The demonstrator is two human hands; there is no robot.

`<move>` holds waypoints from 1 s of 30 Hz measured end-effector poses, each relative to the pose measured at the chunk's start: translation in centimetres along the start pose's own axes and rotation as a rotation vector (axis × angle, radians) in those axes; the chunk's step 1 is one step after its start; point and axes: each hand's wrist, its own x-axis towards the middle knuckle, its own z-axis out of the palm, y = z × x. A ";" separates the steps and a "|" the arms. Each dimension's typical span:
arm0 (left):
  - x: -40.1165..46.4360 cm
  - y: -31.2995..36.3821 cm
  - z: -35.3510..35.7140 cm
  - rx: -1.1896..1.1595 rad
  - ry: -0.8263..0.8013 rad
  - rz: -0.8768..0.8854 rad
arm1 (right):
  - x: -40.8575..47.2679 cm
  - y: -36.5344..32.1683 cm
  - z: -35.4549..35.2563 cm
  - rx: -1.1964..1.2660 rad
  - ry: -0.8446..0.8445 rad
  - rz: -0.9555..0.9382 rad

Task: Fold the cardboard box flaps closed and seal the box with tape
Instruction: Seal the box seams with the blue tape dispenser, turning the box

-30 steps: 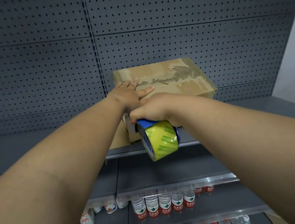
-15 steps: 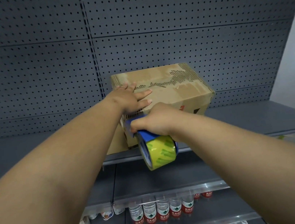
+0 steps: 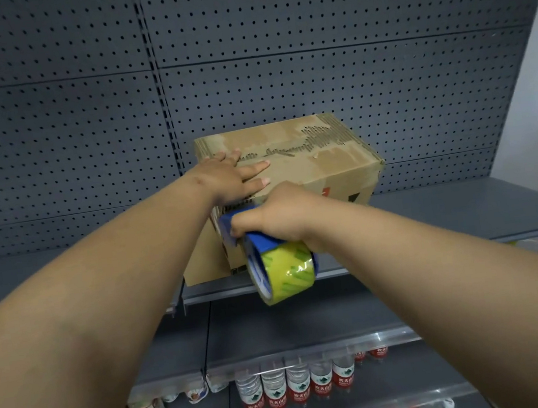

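One box [image 3: 324, 161], one tape dispenser [image 3: 268, 255], two hands

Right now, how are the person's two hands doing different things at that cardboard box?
The left hand lies flat with straight fingers on top of the cardboard box; the right hand curls round the blue tape dispenser. The left hand sits farther back, the right hand at the box's near face. Both are at the box's left end.

One cardboard box [image 3: 306, 160], one tape dispenser [image 3: 279, 264], two hands, five red-labelled water bottles [image 3: 298, 386].
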 end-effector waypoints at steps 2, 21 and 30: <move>-0.1 0.1 -0.1 0.016 0.000 -0.001 | 0.0 0.1 -0.4 0.013 -0.022 -0.011; -0.9 0.1 0.0 -0.015 0.013 0.017 | 0.0 3.4 4.1 -0.153 -0.202 0.108; 0.1 -0.6 0.0 -0.064 0.012 0.016 | 0.0 2.0 -3.2 -0.081 0.025 -0.007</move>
